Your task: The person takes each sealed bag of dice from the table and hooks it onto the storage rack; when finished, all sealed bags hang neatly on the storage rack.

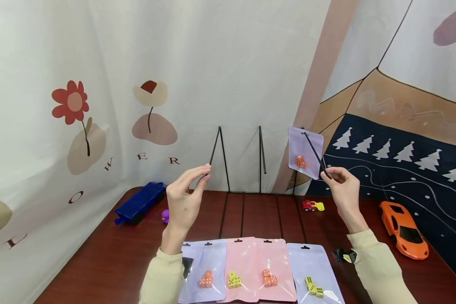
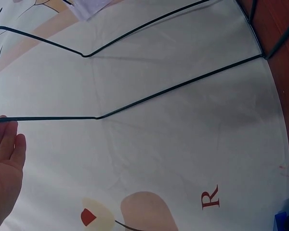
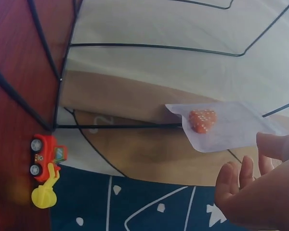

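A black wire display rack [image 1: 229,169] stands on the table, its long prongs reaching toward me. My left hand [image 1: 185,196] pinches the tip of the left prong [image 2: 48,118] between thumb and fingertips; nothing hangs on that prong. At the right prong [image 1: 313,150], my right hand [image 1: 343,185] pinches the free end. A lilac zip bag [image 1: 298,143] with orange dice [image 3: 202,120] inside hangs on this right prong by its top slot, farther back than my fingers. In the right wrist view the pinched tip is hidden. The middle prong [image 1: 263,156] carries nothing.
In front lie several zip bags: lilac with orange dice [image 1: 213,257], pink [image 1: 241,257], pink [image 1: 273,255] and lilac with yellow dice [image 1: 308,257]. Around them are a blue tray [image 1: 140,202], purple toy [image 1: 165,216], red-yellow toy truck [image 1: 312,206], orange car [image 1: 403,230] and black object [image 1: 342,255].
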A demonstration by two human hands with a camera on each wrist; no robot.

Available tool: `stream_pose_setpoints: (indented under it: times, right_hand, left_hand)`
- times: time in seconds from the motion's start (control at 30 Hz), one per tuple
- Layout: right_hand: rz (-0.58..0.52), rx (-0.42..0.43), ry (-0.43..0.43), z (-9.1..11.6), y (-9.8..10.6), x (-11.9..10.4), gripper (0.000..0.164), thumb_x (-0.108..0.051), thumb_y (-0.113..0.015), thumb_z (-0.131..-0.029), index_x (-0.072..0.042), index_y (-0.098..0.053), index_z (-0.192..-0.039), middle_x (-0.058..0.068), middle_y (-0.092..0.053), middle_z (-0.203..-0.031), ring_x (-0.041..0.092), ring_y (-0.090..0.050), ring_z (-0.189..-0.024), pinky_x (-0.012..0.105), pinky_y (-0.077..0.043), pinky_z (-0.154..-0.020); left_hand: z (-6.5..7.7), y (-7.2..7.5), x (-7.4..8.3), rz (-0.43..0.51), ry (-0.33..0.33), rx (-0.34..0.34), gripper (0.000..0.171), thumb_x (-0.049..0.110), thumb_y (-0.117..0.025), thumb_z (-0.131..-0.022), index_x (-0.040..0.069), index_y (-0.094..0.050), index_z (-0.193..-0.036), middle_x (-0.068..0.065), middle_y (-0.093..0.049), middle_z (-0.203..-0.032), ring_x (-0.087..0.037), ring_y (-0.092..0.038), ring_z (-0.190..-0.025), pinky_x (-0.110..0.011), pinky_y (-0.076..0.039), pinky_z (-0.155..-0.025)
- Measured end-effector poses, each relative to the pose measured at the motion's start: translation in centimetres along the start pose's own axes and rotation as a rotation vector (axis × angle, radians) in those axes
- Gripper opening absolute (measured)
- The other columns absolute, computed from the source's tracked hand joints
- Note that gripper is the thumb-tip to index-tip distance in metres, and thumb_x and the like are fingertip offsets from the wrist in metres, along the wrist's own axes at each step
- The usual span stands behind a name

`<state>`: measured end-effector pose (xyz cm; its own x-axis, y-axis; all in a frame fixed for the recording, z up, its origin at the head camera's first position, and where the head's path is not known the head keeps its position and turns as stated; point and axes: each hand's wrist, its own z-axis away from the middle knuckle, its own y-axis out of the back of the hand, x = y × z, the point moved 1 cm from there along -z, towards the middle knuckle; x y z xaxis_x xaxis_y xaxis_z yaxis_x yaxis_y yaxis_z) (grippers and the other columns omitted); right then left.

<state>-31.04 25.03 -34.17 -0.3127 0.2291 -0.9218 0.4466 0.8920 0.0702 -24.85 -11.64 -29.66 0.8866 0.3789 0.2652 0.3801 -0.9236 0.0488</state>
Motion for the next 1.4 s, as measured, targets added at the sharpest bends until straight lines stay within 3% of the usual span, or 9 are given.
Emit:
stream_pose_setpoints:
  times: [0.27,0.5,0.73,0.9,1.17,1.4]
  right_hand:
    - [0.083,-0.086,0.048,1.1,0.4,-1.0,0.026,-0.016,-0.069,-0.088,0.005,-0.063,-0.103,-0.005,-0.059,-0.086,0.011,-0.051,-0.076,0.016,-0.043,-0.063]
    - [0.21,-0.167,0.14,2.5,1.4,-1.5,0.029,-0.023,-0.064,-0.092,0.002,-0.063,-0.107,-0.009,-0.062,-0.089,0.006,-0.057,-0.077,0.01,-0.047,-0.07]
    - [0.284,-0.226,0.245,4.4,2.9,-2.4,0.021,-0.018,-0.061,-0.094,-0.001,-0.064,-0.105,0.006,-0.064,-0.091,0.009,-0.056,-0.076,0.01,-0.047,-0.069]
    - [0.293,-0.237,0.29,5.7,3.8,-3.1,0.015,-0.012,-0.061,-0.094,-0.002,-0.064,-0.104,0.007,-0.064,-0.089,0.009,-0.055,-0.074,0.011,-0.047,-0.067]
    - [0.327,-0.286,0.298,7.5,4.9,-4.0,0.012,-0.011,-0.06,-0.094,-0.002,-0.063,-0.103,0.01,-0.064,-0.086,0.009,-0.057,-0.075,0.011,-0.048,-0.068]
    - [0.392,-0.321,0.248,8.9,5.9,-4.0,0.014,-0.015,-0.06,-0.095,-0.006,-0.063,-0.104,0.006,-0.064,-0.087,0.009,-0.059,-0.075,0.014,-0.049,-0.067]
  left_hand:
    - [0.1,0.0,-0.2,0.012,0.009,-0.006,0.026,-0.017,-0.071,-0.074,-0.003,-0.072,-0.096,-0.013,-0.07,-0.101,-0.026,-0.067,-0.094,-0.026,-0.052,-0.083]
    - [0.2,-0.2,-0.2,0.021,0.009,-0.002,0.025,-0.016,-0.071,-0.075,-0.003,-0.072,-0.096,-0.013,-0.07,-0.101,-0.026,-0.067,-0.094,-0.027,-0.052,-0.084]
    - [0.1,-0.3,-0.1,0.022,0.015,-0.006,0.024,-0.015,-0.07,-0.076,-0.003,-0.072,-0.096,-0.012,-0.07,-0.101,-0.025,-0.067,-0.095,-0.026,-0.053,-0.083]
    - [0.1,-0.2,0.0,0.011,0.009,0.001,0.025,-0.017,-0.071,-0.074,-0.004,-0.072,-0.095,-0.012,-0.07,-0.1,-0.025,-0.067,-0.094,-0.025,-0.052,-0.083]
    - [0.2,-0.2,-0.1,-0.01,-0.004,0.019,0.026,-0.018,-0.072,-0.071,-0.005,-0.072,-0.094,-0.013,-0.07,-0.099,-0.026,-0.067,-0.092,-0.024,-0.052,-0.082]
    - [0.2,-0.4,-0.1,-0.007,-0.005,0.016,0.026,-0.019,-0.072,-0.071,-0.006,-0.071,-0.093,-0.013,-0.07,-0.099,-0.026,-0.067,-0.092,-0.024,-0.052,-0.082]
